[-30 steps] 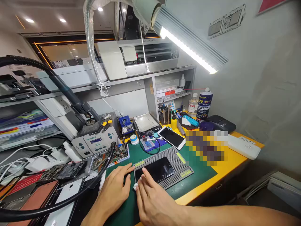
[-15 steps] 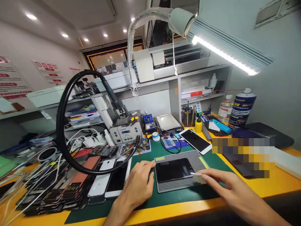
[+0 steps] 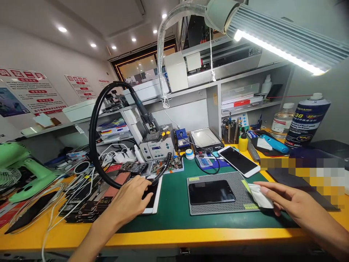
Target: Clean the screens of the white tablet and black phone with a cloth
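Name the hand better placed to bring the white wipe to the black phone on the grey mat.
Probably the right hand: it holds the white wipe at the right edge of the grey mat. The left hand, with no wipe visible, is over the white-framed device.

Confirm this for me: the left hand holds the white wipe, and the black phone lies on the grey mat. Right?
Not quite: the right hand holds the white wipe, as the head view shows. The black phone does lie on the grey mat.
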Action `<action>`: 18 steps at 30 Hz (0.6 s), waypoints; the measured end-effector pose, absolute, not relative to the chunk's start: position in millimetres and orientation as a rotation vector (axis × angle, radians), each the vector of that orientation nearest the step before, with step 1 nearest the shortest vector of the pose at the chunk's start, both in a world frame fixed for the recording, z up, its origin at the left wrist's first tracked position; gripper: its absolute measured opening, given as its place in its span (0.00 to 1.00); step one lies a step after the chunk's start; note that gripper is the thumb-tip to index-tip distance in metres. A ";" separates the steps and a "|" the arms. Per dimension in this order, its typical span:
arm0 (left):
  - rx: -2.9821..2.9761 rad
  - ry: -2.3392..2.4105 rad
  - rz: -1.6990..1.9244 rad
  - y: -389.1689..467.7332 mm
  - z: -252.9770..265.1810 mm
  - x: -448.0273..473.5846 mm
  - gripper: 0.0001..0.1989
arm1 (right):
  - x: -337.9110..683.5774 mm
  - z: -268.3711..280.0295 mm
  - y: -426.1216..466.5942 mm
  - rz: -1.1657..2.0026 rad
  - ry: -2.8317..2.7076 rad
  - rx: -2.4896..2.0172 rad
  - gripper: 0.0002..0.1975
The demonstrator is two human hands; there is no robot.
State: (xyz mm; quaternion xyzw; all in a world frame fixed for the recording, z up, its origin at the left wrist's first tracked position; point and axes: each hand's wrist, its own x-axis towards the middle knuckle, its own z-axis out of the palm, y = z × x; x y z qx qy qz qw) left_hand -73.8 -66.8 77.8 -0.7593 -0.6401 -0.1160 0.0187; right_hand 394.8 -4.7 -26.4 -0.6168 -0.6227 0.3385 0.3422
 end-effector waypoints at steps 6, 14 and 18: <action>-2.495 -2.228 -0.489 -87.1 57.8 -49.7 0.16 | 374.3 -2.8 -7.2 0.872 -1.544 -1.550 0.34; -2.706 -2.197 -0.614 -105.4 28.7 -43.3 0.17 | 363.7 3.4 -12.0 0.535 -1.593 -1.549 0.24; -2.496 -2.258 -0.699 -93.4 54.5 -80.1 0.19 | 354.4 17.6 -17.5 0.792 -1.589 -1.468 0.22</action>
